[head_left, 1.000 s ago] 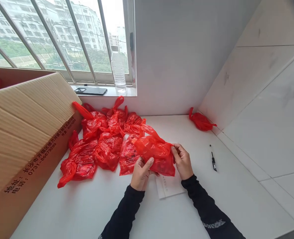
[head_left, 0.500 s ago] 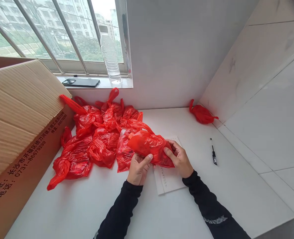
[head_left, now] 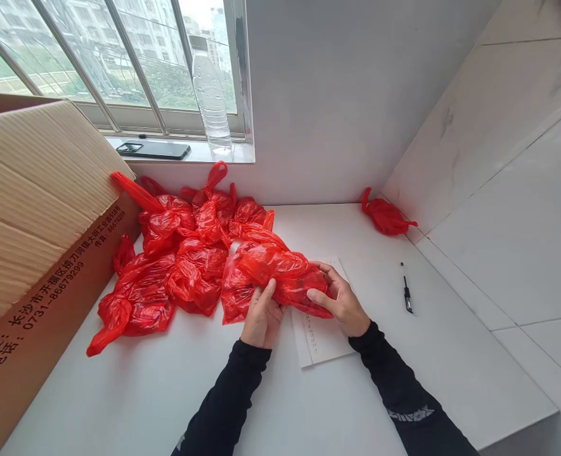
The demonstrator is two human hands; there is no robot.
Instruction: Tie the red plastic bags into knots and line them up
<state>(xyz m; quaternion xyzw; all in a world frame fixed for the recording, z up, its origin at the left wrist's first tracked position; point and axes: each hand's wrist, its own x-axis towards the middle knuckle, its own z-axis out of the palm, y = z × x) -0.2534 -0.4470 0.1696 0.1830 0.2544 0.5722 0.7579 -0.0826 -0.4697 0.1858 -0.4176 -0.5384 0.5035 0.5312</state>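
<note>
Between my two hands is a filled red plastic bag, its contents hidden by the crinkled film. My left hand grips its lower left side, thumb on top and fingers underneath. At the bag's right end, my right hand holds it with the thumb in front and fingers behind. Partly under the bag and my right hand lies a white printed sheet or booklet. Another red bag rests just left of the held one, partly covered by it.
Several knotted red bags are heaped at the left beside a large cardboard box. A small red bag sits in the back right corner. An uncapped pen lies at right. The windowsill holds a phone and a water bottle.
The held bag has turned slightly, and its film bunches differently. My left thumb has shifted up and left on it. The view has tilted a little.
</note>
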